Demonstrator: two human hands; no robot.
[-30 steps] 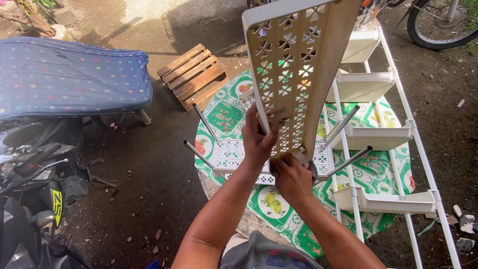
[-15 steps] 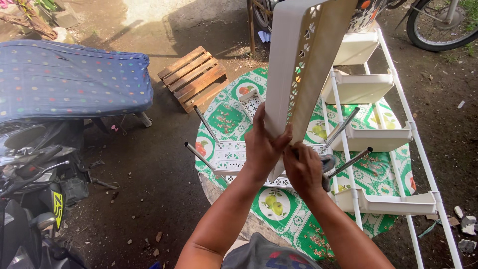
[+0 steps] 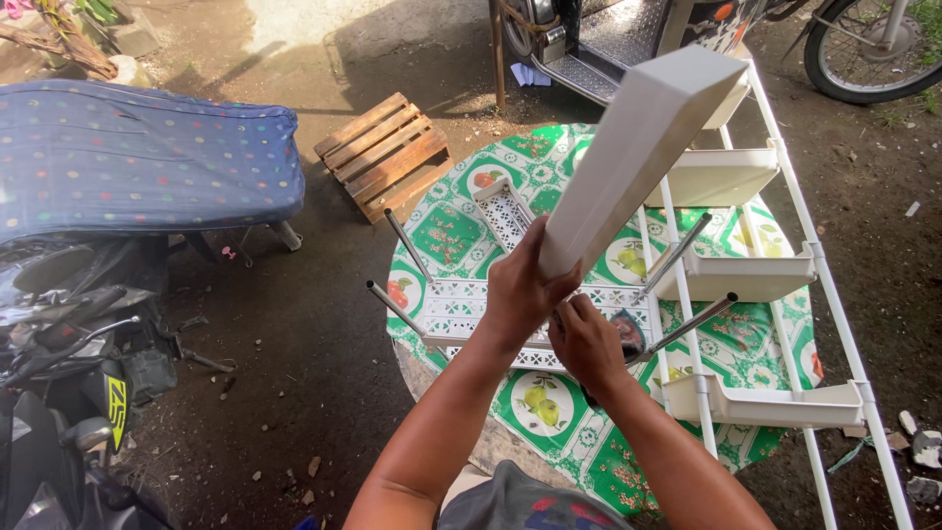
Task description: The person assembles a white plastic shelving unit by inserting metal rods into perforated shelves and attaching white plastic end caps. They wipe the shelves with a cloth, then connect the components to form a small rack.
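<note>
Now, left hand (image 3: 520, 294): gripped white panel's (image 3: 638, 157) lower end.
Right hand (image 3: 587, 344): closed at panel's base, above round table's (image 3: 549, 402) middle.

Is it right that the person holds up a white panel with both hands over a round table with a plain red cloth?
Not quite. The head view shows the tablecloth is green with fruit pictures. The left hand and right hand do hold the white panel.
</note>
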